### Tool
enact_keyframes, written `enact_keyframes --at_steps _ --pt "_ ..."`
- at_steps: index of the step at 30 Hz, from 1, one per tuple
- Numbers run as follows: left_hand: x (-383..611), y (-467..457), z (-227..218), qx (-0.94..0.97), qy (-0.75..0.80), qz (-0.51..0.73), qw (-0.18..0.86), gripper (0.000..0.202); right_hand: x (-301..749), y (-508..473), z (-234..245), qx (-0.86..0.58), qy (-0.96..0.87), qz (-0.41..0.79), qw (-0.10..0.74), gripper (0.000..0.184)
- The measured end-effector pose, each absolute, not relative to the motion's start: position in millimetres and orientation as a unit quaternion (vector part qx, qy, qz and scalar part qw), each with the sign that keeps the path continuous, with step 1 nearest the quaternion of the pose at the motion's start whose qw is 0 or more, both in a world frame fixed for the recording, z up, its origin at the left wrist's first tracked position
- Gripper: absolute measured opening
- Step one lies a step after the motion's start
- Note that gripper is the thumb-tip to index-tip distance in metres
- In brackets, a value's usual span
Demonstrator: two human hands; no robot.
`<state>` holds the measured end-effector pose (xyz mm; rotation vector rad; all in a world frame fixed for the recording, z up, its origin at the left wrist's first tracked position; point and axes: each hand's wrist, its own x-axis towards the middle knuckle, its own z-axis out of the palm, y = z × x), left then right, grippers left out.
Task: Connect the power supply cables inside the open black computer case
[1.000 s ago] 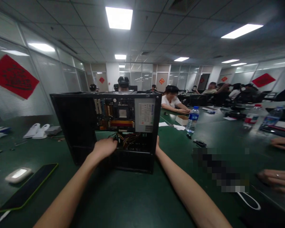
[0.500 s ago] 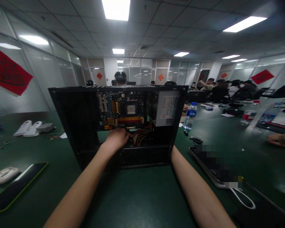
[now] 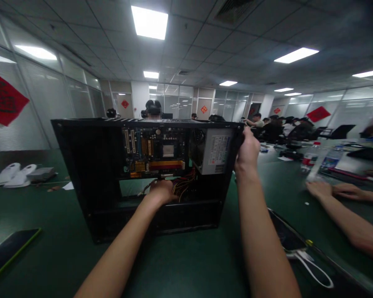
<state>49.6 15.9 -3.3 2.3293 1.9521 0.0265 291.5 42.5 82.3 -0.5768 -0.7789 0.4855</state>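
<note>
An open black computer case stands upright on the green table, its inside facing me. The motherboard and a grey power supply show inside. My left hand reaches into the lower part of the case, fingers curled among the coloured cables; what it grips is hidden. At the case's upper right corner, my right hand is closed on the edge.
A dark phone lies at the left front. A tablet with a white cable lies at the right. Another person's hands and forearm rest on the table at right. Bottles, white devices and seated people stand farther back.
My right hand rose from the case's lower right side to grip its upper right corner. The left hand stayed among the cables. The view shifted left.
</note>
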Motion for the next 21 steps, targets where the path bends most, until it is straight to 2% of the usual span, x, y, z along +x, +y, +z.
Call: enact_keyframes --at_steps 4,6,8,10,12,15,17,21 --pt "43 18 -9 0.770 0.631 0.059 0.078 0.029 277 -3 103 -0.208 -0.435 0.054 0.874 0.048" --pt "36 21 -11 0.774 0.614 0.105 0.110 0.027 260 -29 105 -0.196 -0.465 -0.041 0.863 0.047" --pt "27 24 -9 0.772 0.599 0.153 0.145 0.027 241 -48 103 -0.184 -0.521 -0.078 0.830 0.047" --pt "18 25 -1 0.766 0.589 0.188 0.174 0.029 223 -57 97 -0.194 -0.641 -0.078 0.738 0.047" --pt "6 21 12 0.778 0.554 0.224 0.195 0.034 207 -57 89 -0.197 -0.782 -0.067 0.587 0.042" --pt "-12 8 36 0.824 0.437 0.292 0.209 0.034 187 -48 76 -0.180 -0.909 -0.059 0.372 0.022" --pt "-23 -3 49 0.820 0.424 0.304 0.235 0.035 178 -42 68 -0.189 -0.934 -0.057 0.298 0.020" --pt "-38 -21 63 0.798 0.458 0.287 0.267 0.044 168 -39 56 -0.205 -0.957 -0.012 0.206 0.033"
